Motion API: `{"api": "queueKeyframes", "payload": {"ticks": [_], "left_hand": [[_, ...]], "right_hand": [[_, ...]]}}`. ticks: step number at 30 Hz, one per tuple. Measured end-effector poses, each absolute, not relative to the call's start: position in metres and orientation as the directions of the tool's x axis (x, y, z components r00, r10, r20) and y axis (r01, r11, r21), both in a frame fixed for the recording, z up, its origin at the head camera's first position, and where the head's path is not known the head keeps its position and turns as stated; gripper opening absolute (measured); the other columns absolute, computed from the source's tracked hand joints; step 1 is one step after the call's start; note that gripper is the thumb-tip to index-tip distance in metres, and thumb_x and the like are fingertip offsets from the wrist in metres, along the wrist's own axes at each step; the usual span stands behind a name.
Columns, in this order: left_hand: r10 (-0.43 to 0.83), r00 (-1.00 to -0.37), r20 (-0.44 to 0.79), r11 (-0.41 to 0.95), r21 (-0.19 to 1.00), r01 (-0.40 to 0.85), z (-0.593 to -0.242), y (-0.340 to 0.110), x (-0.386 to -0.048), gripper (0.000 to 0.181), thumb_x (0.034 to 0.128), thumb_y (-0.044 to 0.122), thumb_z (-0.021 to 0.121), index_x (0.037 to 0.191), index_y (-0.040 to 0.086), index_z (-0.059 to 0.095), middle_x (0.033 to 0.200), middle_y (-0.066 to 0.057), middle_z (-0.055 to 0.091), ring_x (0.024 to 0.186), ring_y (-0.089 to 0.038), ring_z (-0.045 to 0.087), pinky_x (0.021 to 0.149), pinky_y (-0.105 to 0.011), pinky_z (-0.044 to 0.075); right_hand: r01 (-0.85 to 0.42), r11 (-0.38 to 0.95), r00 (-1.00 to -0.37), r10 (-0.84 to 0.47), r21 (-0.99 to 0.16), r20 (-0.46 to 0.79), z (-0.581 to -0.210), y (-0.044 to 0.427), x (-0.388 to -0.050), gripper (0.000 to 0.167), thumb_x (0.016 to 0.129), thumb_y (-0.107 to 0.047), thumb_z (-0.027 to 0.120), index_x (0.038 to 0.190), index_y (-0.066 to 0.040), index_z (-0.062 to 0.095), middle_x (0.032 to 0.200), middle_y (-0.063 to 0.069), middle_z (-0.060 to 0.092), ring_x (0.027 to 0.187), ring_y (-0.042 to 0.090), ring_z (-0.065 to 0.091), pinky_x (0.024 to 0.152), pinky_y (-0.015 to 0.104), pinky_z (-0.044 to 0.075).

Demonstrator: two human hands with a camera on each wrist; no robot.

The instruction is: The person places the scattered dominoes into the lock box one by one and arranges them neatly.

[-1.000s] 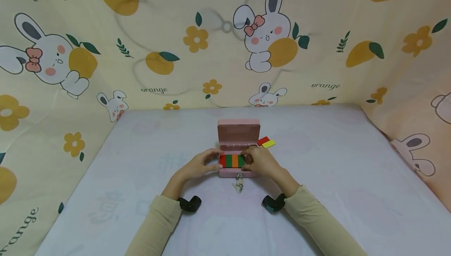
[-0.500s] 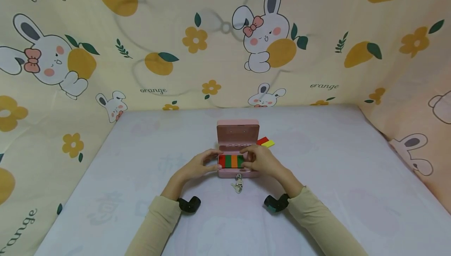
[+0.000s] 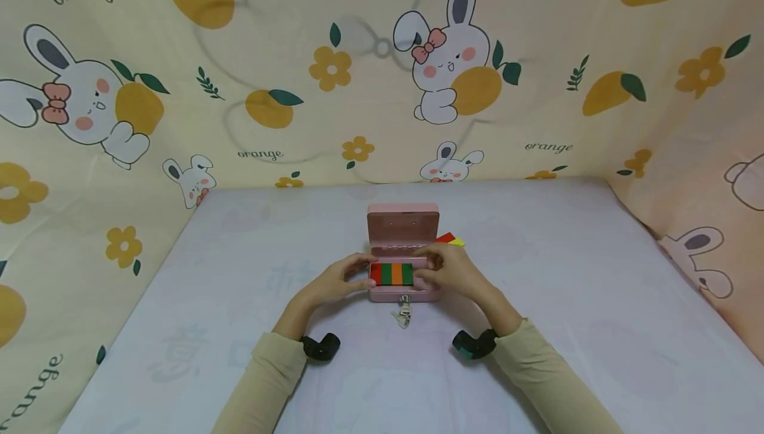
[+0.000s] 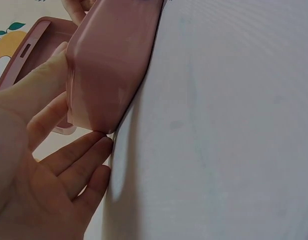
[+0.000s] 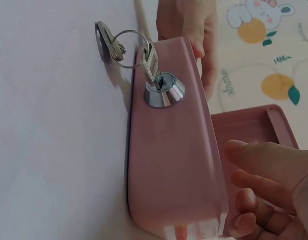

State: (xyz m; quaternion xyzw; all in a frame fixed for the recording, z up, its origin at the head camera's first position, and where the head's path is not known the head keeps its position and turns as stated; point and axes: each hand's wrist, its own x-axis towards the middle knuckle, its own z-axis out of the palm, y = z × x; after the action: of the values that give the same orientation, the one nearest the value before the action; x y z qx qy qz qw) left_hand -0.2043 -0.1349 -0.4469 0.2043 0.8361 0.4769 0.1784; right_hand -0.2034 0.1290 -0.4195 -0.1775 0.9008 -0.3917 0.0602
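A stray brush by the right hand [image 3: 456, 271] could have shifted the row of red, green and orange rectangular blocks [image 3: 392, 274], since the gap beyond its green right end seemed to leave room for sliding. The row lay left in the open, glossy pink box [image 3: 388, 296]. Right grip: parted, nothing visibly held; left hand [image 3: 334, 279]: holding the box's left end. Versus the earlier frame, the right hand sat farther right, covering more of the flat yellow piece [image 3: 457, 241].
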Motion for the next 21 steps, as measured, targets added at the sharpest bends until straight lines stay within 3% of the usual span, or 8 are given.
{"api": "queueKeyframes", "payload": {"ticks": [11,21], "left_hand": [[0.523,-0.847,-0.095,0.466,0.864,0.191,-0.448,-0.137,-0.205,0.051,0.0924,0.026,0.065,0.139,0.014,0.047,0.150,-0.013,0.046,0.142,-0.033,0.040,0.121,-0.052,0.029],[0.516,-0.850,-0.108,0.468,0.866,0.174,-0.448,-0.136,-0.205,0.052,0.0922,0.026,0.065,0.139,0.014,0.047,0.150,-0.013,0.045,0.143,-0.034,0.039,0.121,-0.052,0.029]], "right_hand": [[-0.329,0.619,-0.931,-0.340,-0.713,0.134,-0.423,0.141,-0.207,0.029,0.081,-0.012,0.076,0.107,0.002,0.070,0.068,0.004,0.054,0.065,0.012,0.047,0.055,0.016,0.038],[-0.274,0.627,-0.952,-0.284,-0.729,0.113,-0.425,0.149,-0.213,0.029,0.082,-0.012,0.075,0.107,0.002,0.069,0.068,0.005,0.053,0.063,0.013,0.045,0.052,0.017,0.034]]}}
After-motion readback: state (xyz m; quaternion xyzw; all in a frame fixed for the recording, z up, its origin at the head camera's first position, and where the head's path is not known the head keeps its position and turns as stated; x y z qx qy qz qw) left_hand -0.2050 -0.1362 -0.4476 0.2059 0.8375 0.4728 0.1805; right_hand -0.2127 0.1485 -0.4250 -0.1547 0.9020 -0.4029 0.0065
